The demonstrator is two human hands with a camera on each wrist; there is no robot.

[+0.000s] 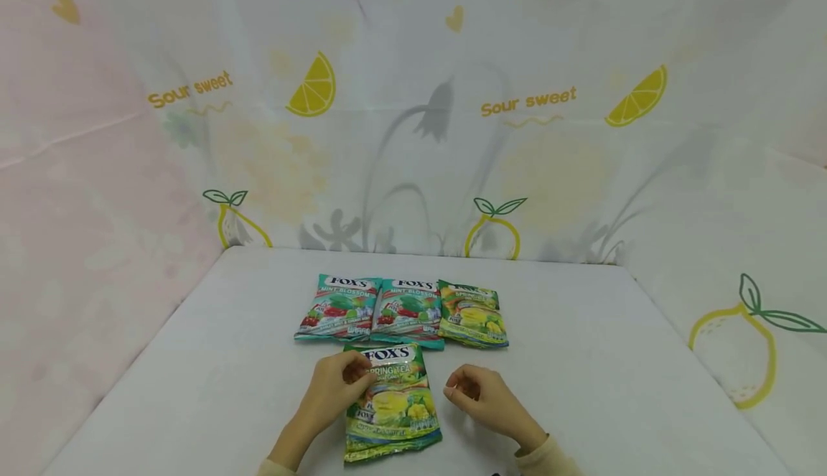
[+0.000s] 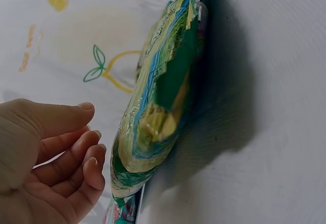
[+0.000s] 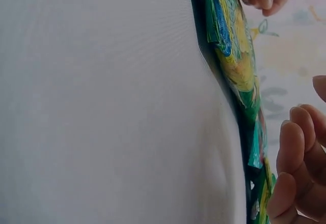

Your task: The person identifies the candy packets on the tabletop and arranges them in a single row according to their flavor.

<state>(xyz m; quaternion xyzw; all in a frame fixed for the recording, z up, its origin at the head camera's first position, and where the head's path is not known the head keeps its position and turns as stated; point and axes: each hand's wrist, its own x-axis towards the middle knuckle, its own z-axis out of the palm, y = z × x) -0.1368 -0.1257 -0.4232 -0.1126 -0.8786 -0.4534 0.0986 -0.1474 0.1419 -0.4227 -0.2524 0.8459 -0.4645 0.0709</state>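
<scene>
A green and yellow candy bag labelled FOX'S Spring Tea [image 1: 394, 408] lies near the front of the table. A second edge shows along its bottom; I cannot tell whether another bag is under it. My left hand [image 1: 336, 386] hovers over its left side, fingers loosely bent, and a gap separates them from the bag [image 2: 155, 102] in the left wrist view. To the right of the bag is my right hand [image 1: 487, 400], loosely curled and holding nothing. In the right wrist view its fingers [image 3: 293, 145] are apart from the bag [image 3: 237, 46].
Behind the front bag is a row: two teal Mint Blossom bags [image 1: 340, 309] [image 1: 410, 311] and another Spring Tea bag [image 1: 473, 314] on the right. They lie on a white-covered table [image 1: 213, 361]. A lemon-printed cloth [image 1: 413, 138] hangs behind and at the sides.
</scene>
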